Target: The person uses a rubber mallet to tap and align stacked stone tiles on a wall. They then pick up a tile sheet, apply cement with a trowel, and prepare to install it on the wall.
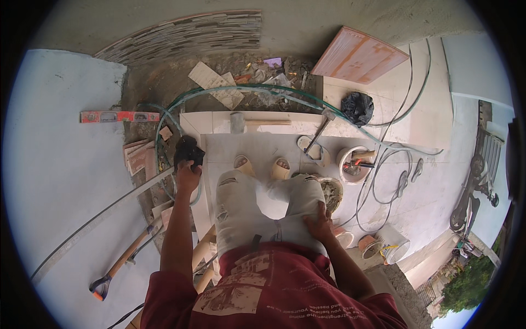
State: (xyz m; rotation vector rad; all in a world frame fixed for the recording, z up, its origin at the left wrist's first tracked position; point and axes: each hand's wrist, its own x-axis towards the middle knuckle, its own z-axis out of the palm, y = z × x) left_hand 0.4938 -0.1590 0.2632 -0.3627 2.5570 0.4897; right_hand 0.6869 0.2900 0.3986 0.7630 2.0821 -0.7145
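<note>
My left hand (189, 174) is closed on a dark, crumpled bundle (188, 151), which may be cloth or plastic, at the left edge of the pale tiled ledge. Fingers spread, my right hand (319, 220) rests on my right thigh and holds nothing. Ahead of my feet, a mallet with a grey head (237, 122) and wooden handle lies on the step. A hammer (319, 133) leans over a pair of slippers (313, 151). Right of my knees stand a bucket of grey mortar (332, 193) and a pail with hand tools (355, 170).
A green hose (252, 88) arches across the step. Large tiles (359, 57) lean at the back right, near a black plastic bag (357, 108). Along the left are a red spirit level (119, 117), a long straight bar (104, 225) and a shovel (123, 260). Cables (378, 186) coil at right.
</note>
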